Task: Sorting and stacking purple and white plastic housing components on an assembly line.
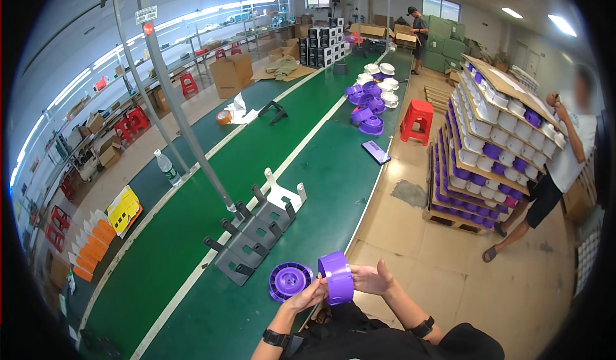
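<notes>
A purple cup-shaped plastic part is held in front of me at the table's near edge, tilted on its side. My left hand is closed on its left rim. Against its right side lies my right hand, thumb raised and apart, fingers stretched; their tips are hidden by the part. Just left of my hands, a round purple part with a slotted rim rests flat on the green table. Beyond it stand dark grey brackets in a row, with a white bracket at the far end.
Farther along the table are a phone and piled purple and white parts. A metal post rises at left, near a water bottle. Right are a red stool, a stacked pallet and a person.
</notes>
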### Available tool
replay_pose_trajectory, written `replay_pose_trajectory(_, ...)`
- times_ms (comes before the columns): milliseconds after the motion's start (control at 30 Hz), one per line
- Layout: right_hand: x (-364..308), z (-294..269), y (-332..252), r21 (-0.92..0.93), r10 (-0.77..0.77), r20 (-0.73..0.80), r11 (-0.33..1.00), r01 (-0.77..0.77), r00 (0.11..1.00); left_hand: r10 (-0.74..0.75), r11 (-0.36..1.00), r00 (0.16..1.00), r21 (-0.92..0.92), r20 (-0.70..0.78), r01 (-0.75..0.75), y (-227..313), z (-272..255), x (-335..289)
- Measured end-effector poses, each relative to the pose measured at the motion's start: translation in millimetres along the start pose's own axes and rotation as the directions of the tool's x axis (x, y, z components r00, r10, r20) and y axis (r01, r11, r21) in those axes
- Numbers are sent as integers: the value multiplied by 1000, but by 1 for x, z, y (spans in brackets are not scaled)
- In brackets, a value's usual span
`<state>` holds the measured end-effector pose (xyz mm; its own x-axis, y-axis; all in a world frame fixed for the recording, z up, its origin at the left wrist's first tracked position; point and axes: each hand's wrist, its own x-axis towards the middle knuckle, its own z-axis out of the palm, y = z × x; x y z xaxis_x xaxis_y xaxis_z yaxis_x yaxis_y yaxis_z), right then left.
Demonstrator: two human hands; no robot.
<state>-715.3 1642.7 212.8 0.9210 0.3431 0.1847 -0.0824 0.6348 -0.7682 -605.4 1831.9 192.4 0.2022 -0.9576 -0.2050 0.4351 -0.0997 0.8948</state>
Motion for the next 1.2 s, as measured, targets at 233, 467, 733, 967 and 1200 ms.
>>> replay_pose_trajectory(233,3,-5,3,-11,-74,-250,997,74,965,269,956,799,-251,538,-153,18,15,-5)
replay_pose_trajectory(467,0,-9,27,-424,136,-195,881,-208,971,407,869,799,-458,443,-189,35,31,-22)
replay_pose_trajectory(733,-6,-44,64,-146,307,-260,925,-352,915,407,872,853,-416,326,-256,43,34,-30)
replay_pose_trajectory(967,10,-12,31,-455,150,-368,832,-318,918,391,872,889,-405,236,-276,39,29,-25)
replay_pose_trajectory(1200,9,-17,31,54,224,-403,974,-221,887,379,871,906,-404,188,-280,46,34,-15)
